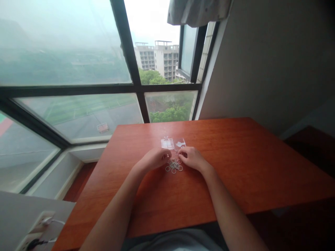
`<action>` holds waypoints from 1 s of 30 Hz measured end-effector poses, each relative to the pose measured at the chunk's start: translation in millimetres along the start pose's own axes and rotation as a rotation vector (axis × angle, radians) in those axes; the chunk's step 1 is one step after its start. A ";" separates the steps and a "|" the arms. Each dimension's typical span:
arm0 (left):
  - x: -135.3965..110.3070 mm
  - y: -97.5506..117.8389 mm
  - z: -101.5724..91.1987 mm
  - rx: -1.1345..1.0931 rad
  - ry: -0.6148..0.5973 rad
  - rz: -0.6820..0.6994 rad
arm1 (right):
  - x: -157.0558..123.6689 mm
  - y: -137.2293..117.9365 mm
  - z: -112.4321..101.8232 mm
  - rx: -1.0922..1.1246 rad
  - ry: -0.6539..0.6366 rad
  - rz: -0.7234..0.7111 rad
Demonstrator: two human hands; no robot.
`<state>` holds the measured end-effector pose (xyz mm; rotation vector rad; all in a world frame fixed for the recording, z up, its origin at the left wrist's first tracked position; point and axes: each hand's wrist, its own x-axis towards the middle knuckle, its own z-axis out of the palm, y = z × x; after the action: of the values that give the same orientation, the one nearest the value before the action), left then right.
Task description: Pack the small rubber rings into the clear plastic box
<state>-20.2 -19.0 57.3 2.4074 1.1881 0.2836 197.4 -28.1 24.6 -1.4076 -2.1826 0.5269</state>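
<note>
A small heap of several pale rings [174, 166] lies on the reddish wooden table [235, 164], between my two hands. My left hand [154, 158] rests on the table at the heap's left, fingers curled inward and touching the rings. My right hand [192, 157] lies at the heap's right, fingers bent and pinched near a ring at the top of the heap. Just beyond the fingertips lie two clear flat plastic pieces [173, 143], side by side. Whether either hand holds a ring is hidden by the fingers.
The table stands against a large window [78, 69] at the back and a grey wall [274, 59] at the right. A socket with plugged cables [42, 226] sits on the ledge at the lower left.
</note>
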 end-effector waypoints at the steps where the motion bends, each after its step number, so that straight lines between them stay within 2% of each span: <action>1: -0.6 -0.7 -1.5 0.006 0.008 -0.012 | -0.4 0.6 -0.6 0.003 -0.002 -0.003; 7: -2.4 -3.9 -6.3 0.051 0.036 -0.086 | -4.0 -6.0 -2.2 0.002 -0.066 -0.046; 12: -1.3 -5.0 -3.9 0.068 0.010 -0.088 | -2.7 -11.3 4.3 0.038 -0.084 -0.106; 20: -0.3 -1.1 -2.0 0.024 -0.064 -0.033 | 0.3 -1.1 7.3 0.011 0.023 -0.073; 30: -4.3 -7.3 -12.2 0.053 0.010 -0.105 | 0.3 1.5 5.7 0.025 0.024 -0.039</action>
<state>-32.4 -14.9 64.7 2.3807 1.3380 0.2348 195.0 -27.5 19.2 -1.3483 -2.1725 0.5188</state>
